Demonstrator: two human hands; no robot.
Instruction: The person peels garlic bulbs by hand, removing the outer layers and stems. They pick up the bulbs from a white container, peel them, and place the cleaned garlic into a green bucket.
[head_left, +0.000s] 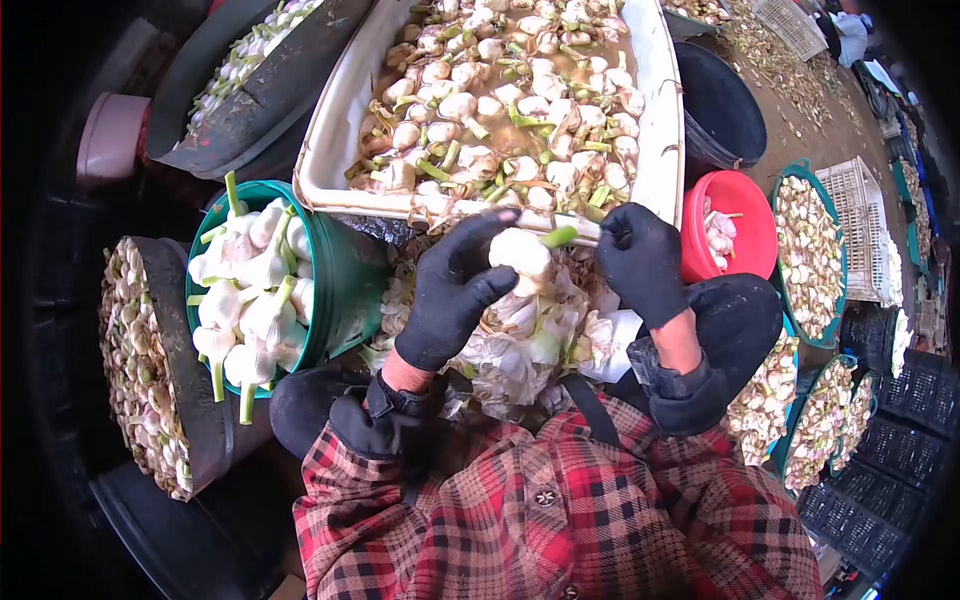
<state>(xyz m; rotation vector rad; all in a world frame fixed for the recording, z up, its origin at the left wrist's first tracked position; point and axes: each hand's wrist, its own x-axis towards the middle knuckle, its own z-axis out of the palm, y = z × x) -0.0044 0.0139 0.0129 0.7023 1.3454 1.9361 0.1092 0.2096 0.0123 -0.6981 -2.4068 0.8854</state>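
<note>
My left hand (450, 290), in a black glove with one fingertip bare, grips a white garlic bulb (520, 258) between thumb and fingers. The bulb's short green stem points right, toward my right hand (645, 265). That hand, also gloved in black, is closed beside the stem; what its curled fingers hold, if anything, I cannot make out. Under both hands lies a heap of loose garlic skins (520, 345) in my lap. Just beyond is a white tub (668, 120) of garlic bulbs in brownish water.
At left stands a green bucket (345, 280) heaped with clean white garlic. A red bowl (755, 225) on the right holds a few bulbs. Dark containers of garlic (150, 370) flank the left side. Farther right are a garlic-filled basket (810, 250) and a white crate (853, 220).
</note>
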